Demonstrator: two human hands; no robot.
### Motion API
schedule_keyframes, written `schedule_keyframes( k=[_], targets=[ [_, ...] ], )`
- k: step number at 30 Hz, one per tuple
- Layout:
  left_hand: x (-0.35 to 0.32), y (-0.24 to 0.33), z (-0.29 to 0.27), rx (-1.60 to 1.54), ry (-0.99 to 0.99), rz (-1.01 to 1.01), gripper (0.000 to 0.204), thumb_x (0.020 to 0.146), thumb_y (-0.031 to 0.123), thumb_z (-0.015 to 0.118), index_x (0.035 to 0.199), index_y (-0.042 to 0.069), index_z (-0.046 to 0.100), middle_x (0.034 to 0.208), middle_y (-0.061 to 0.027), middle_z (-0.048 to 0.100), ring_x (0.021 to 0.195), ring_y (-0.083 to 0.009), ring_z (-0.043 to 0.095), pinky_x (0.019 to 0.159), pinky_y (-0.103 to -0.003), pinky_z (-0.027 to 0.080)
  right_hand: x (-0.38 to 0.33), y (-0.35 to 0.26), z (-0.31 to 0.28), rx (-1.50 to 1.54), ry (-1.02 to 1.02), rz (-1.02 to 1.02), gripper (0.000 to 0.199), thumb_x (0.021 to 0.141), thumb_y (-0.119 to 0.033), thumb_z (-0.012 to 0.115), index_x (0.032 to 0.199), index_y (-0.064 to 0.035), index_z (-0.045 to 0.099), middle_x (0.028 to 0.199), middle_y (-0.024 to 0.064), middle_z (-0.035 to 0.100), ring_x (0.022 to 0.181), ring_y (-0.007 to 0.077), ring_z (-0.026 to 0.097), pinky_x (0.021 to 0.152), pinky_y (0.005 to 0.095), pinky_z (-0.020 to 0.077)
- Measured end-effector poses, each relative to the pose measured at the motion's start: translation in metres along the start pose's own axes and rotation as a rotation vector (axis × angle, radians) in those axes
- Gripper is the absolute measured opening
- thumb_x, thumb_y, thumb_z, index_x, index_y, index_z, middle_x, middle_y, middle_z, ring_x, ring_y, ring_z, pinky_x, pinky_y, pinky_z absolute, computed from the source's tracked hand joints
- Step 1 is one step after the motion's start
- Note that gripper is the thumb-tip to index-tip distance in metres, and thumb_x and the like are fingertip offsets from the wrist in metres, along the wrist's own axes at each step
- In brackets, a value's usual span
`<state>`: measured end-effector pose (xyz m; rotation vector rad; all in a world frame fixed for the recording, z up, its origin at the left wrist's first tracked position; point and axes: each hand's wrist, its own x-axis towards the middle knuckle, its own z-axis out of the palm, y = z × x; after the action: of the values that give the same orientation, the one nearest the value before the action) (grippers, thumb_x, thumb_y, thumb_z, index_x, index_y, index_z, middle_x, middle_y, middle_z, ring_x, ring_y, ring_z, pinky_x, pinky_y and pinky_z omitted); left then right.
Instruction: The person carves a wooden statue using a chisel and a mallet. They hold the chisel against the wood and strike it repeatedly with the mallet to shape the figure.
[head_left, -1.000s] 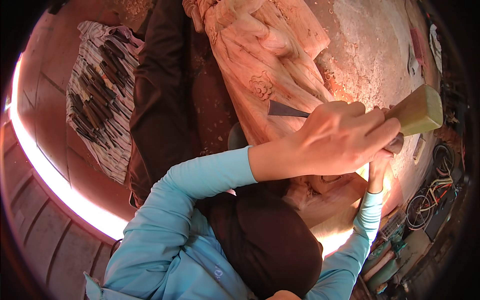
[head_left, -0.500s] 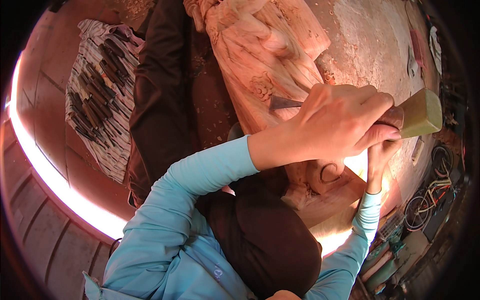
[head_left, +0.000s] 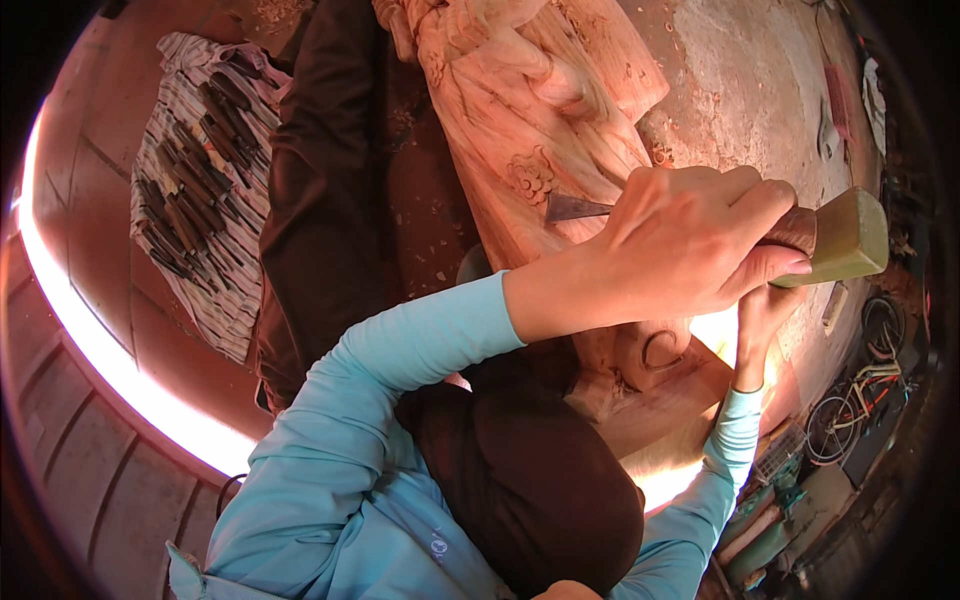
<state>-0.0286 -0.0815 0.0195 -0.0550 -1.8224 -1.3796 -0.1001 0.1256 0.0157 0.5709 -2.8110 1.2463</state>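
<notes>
My left hand (head_left: 690, 240) is closed around the wooden handle of a chisel (head_left: 578, 207). Its dark blade points left, with the tip at the surface of a large wooden carving (head_left: 560, 110), just below a carved flower (head_left: 532, 177). Against the butt of the chisel handle rests the green block-shaped head of a mallet (head_left: 848, 238). Partly hidden behind my left hand, my right hand (head_left: 768, 312) grips the mallet below its head; most of those fingers cannot be seen. The carving lies between my dark-trousered legs, its folds running away from me.
On the left, a striped cloth (head_left: 215, 310) holds many chisels and gouges (head_left: 190, 190). Wood shavings lie on the floor (head_left: 720, 90) around the carving. A bicycle (head_left: 850, 400) and assorted clutter stand at the far right.
The whole picture has shifted slightly. Both hands, the chisel and the mallet keep nearly the same places relative to the carving.
</notes>
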Motion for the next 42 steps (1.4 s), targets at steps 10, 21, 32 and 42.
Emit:
schedule_keyframes(
  k=[10,21,32,42],
  targets=[
    [0.001,0.0,-0.001,-0.013,0.059,-0.007,0.04,0.071,0.034,0.073,0.091,0.003,0.057,0.064,-0.0051,0.053,0.05,-0.021,0.055,0.042,-0.032,0.039,0.006,-0.017,0.011,-0.042,0.086,-0.252,0.01,0.076,0.006,0.055,0.085,0.0042,0.052,0.075,0.0087,0.058,0.056,0.0138,0.058,0.047,0.0249,0.0479],
    [0.007,-0.01,0.003,-0.049,0.031,-0.096,0.028,0.079,0.031,0.066,0.088,0.006,0.058,0.071,-0.0077,0.057,0.06,-0.0256,0.058,0.048,-0.035,0.043,0.004,-0.03,0.017,0.113,0.084,-0.058,0.013,0.083,-0.001,0.061,0.093,0.0025,0.054,0.084,0.0067,0.057,0.057,0.0087,0.054,0.037,0.0215,0.0473],
    [0.0,0.01,-0.002,0.405,-0.067,0.106,0.032,0.073,0.03,0.07,0.095,0.009,0.06,0.066,-0.0028,0.055,0.054,-0.0205,0.057,0.046,-0.03,0.043,-0.002,-0.018,0.006,0.163,0.076,-0.056,0.021,0.082,0.001,0.061,0.102,0.0045,0.053,0.09,0.0086,0.058,0.064,0.011,0.055,0.047,0.0237,0.0481],
    [-0.003,0.001,0.008,0.106,0.032,0.022,0.036,0.075,0.033,0.07,0.097,0.006,0.059,0.067,-0.0051,0.055,0.056,-0.0217,0.058,0.046,-0.033,0.043,0.0,-0.021,0.008,0.108,0.074,-0.093,0.023,0.082,0.001,0.06,0.103,0.0059,0.052,0.09,0.0092,0.058,0.059,0.0114,0.056,0.039,0.0225,0.0487]
  ],
)
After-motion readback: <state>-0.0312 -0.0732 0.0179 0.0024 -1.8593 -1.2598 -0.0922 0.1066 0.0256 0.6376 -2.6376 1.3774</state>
